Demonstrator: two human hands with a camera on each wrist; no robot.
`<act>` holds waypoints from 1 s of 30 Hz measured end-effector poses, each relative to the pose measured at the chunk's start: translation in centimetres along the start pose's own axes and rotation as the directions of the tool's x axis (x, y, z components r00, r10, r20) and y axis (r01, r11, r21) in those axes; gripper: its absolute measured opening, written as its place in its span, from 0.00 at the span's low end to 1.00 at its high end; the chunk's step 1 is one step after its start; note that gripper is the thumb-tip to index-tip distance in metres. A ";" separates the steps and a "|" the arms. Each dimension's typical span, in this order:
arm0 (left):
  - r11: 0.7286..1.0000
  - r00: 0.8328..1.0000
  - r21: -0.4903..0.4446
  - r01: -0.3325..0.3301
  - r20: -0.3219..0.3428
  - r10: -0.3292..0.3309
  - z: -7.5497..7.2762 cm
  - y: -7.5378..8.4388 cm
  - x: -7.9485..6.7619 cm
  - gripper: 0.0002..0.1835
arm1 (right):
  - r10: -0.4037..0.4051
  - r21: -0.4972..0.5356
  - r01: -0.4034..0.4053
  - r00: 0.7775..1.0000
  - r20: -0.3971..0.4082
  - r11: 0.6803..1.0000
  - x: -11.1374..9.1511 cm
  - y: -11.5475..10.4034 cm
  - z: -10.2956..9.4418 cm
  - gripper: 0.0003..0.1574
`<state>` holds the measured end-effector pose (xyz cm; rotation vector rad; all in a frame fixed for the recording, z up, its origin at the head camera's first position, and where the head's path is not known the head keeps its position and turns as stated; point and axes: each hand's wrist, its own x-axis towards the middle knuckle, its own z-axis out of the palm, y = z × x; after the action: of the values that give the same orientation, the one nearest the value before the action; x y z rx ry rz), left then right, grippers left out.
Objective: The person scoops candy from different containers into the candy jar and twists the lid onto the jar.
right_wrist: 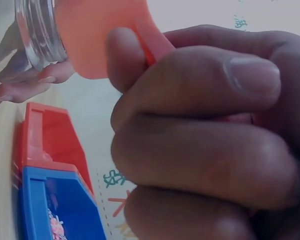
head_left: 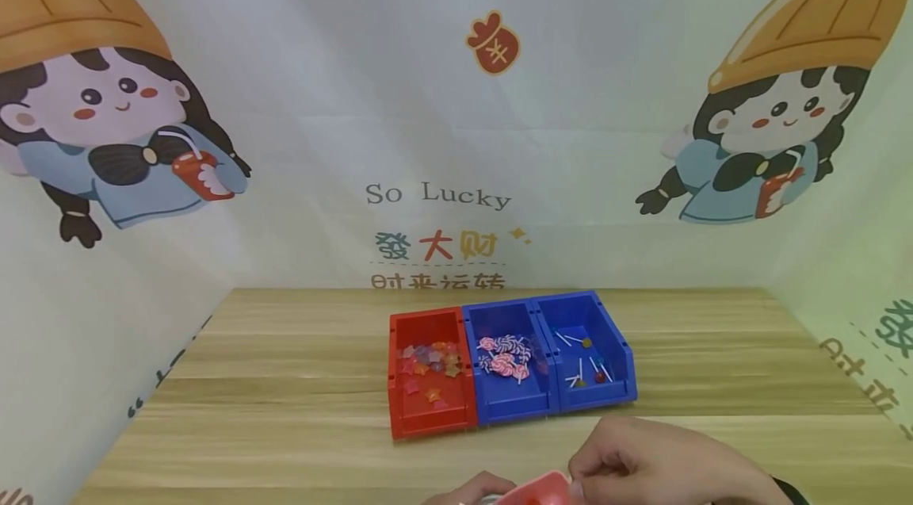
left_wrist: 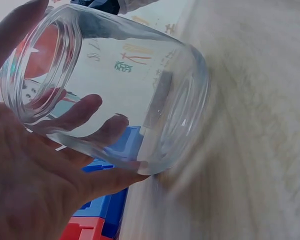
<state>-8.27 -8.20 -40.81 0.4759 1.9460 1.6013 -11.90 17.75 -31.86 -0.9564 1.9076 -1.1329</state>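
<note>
My left hand holds a clear glass jar tipped sideways, its fingers spread around the side. The jar's mouth faces the pink scoop, which is right at the rim in the right wrist view. My right hand grips that scoop by its handle, fingers curled and thumb pressed on it. Both hands are at the bottom edge of the head view, where only part of the left hand shows and most of the jar is hidden below the frame.
Beyond the hands on the wooden table stand three joined bins. The red bin holds star-shaped candies, the middle blue bin swirl lollipops, and the right blue bin several small round lollipops. A printed cloth hangs behind.
</note>
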 end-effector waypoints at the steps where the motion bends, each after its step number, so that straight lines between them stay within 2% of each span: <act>1: 1.000 1.000 0.025 -0.009 0.007 0.009 0.0 0.5 -0.3 0.18 | -0.001 -0.001 0.001 1.000 -0.002 1.000 0.0 0.0 -0.1 0.15; 3: 0.999 1.000 0.051 0.000 -0.005 0.000 0.0 0.7 -0.3 0.19 | -0.014 -0.007 0.014 1.000 0.002 1.000 0.0 0.0 -0.2 0.14; 8: 0.993 0.999 0.112 0.041 -0.029 -0.038 -0.3 -0.8 0.5 0.20 | -0.083 -0.026 0.084 0.996 0.025 0.996 0.2 -0.2 -0.6 0.15; 11: 0.990 0.998 0.133 0.054 -0.026 -0.051 -0.3 -0.9 0.6 0.21 | -0.108 -0.040 0.109 0.994 0.028 0.993 0.2 -0.4 -0.7 0.15; 16: 0.989 0.999 0.140 0.050 0.004 -0.051 -0.4 -0.1 0.4 0.21 | -0.095 -0.047 0.097 0.995 0.033 0.994 0.2 -0.7 -1.0 0.16; 21: 0.986 0.999 0.166 0.017 0.041 -0.024 -0.7 0.0 0.4 0.22 | -0.075 -0.030 0.077 0.996 0.050 0.997 0.2 -0.9 -1.3 0.18; 24: 0.988 0.998 0.152 0.008 0.056 -0.016 -0.8 -0.1 0.4 0.23 | -0.062 -0.009 0.063 0.996 0.060 0.998 0.2 -1.0 -1.4 0.19; 30: 0.994 0.998 0.107 0.030 0.056 -0.036 -0.6 -0.2 0.4 0.22 | -0.067 -0.007 0.068 0.995 0.072 0.998 0.2 -1.1 -1.4 0.19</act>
<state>-8.96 -8.50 -41.03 0.5240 1.9925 1.4532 -12.96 17.76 -30.39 -1.0600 1.8369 -1.1139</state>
